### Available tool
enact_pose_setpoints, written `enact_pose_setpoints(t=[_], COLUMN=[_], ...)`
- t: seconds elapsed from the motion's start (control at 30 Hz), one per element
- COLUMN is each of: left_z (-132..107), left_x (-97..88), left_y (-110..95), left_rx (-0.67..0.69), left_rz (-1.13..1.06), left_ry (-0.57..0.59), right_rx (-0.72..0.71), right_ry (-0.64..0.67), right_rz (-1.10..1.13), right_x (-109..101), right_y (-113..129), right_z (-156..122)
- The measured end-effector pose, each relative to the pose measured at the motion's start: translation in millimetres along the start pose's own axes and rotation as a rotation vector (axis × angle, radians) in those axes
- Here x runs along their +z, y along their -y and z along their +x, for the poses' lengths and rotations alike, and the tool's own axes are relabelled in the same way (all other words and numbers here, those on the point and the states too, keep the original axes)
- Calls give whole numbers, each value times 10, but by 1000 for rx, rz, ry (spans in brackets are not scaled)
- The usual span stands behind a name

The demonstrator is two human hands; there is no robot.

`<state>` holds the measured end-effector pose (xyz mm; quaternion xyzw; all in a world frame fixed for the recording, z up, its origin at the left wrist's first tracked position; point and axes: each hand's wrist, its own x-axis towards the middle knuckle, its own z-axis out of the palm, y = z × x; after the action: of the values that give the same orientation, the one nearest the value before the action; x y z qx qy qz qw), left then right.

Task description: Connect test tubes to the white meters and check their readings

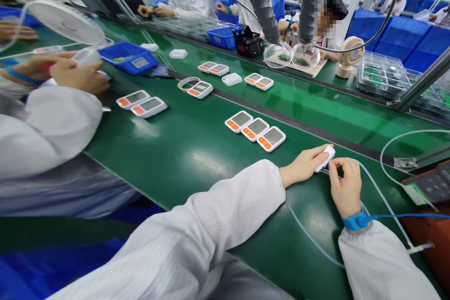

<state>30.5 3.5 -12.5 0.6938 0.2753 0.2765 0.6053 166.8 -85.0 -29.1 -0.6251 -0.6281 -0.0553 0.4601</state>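
Note:
My left hand point(305, 165) is closed around a small white device point(325, 158), tilted up so that its edge shows. Close beside it, my right hand point(346, 185) has its thumb and fingers curled together at the device's lower edge. Whatever those fingers pinch, if anything, is hidden. A blue wrist strap point(356, 221) with a cord circles my right wrist. To the left of my hands lie three white devices in a touching row, with grey screens and orange buttons; the middle one point(255, 129) shows faint markings.
More screened devices point(149, 107) lie further left, near a co-worker's blurred hands point(75, 72). A blue bin point(128, 56) stands behind them. A dark strip point(298, 126) runs along the green bench. White tubing point(383, 197) and an orange-and-dark instrument point(431, 183) are at my right.

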Motion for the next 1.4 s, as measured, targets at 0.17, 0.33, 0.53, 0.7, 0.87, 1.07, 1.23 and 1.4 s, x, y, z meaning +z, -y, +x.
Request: enact_pose_setpoints(t=[0.17, 0.33, 0.53, 0.7, 0.87, 1.07, 1.23, 1.4], left_z=[-12, -21, -57, -63, -22, -40, -71, -78], left_x=[4, 3, 23, 46, 52, 63, 72, 70], left_y=[-3, -19, -52, -24, 7, -3, -19, -31], left_rx=[18, 42, 87, 30, -9, -14, 36, 104], left_rz=[39, 99, 183, 51, -121, -44, 82, 152], left_ry=[3, 5, 18, -36, -78, -86, -30, -32], right_rx=[-7, -15, -52, -32, -7, 37, 6, 38], right_ry=[-7, -18, -47, -49, -42, -58, -74, -44], right_rz=[-7, -10, -18, 6, 25, 30, 22, 23], right_x=[1, -1, -12, -5, 5, 1, -16, -24], right_y=[-5, -3, 5, 24, 45, 41, 33, 56], right_z=[-5, -15, -48, -33, -11, -10, -21, -16])
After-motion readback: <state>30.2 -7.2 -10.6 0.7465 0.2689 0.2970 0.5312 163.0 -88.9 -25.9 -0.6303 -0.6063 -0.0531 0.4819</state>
